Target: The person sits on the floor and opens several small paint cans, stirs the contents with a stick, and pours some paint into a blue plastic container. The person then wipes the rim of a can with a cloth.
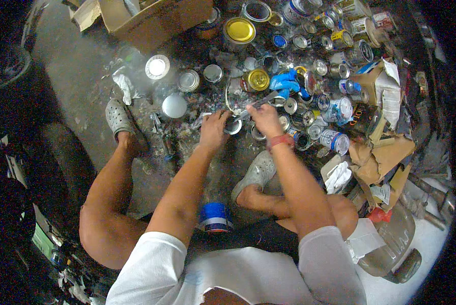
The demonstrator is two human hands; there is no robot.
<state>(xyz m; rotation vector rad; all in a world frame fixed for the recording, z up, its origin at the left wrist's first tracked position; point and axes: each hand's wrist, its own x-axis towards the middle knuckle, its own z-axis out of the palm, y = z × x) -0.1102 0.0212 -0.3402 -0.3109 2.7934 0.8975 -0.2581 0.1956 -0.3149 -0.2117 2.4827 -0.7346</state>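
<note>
My left hand [214, 131] reaches down with bent fingers beside a small open round can [232, 126], its fingertips pressed at the can's left edge. What lies under those fingers, if anything, is hidden. My right hand [266, 120], with a red band at the wrist, is closed around a long thin grey tool [264, 100] slanting up to the right. Its exact kind is blurred. Just beyond my hands lie a can with a gold lid [258, 80] and a crumpled blue glove [285, 83].
Many paint cans crowd the floor at the right, among them a blue-and-white can [335, 141]. Pale round lids [174, 106] lie to the left. A cardboard box [157, 23] stands at the far side, torn cardboard [385, 157] at right. A blue can [216, 217] sits between my legs.
</note>
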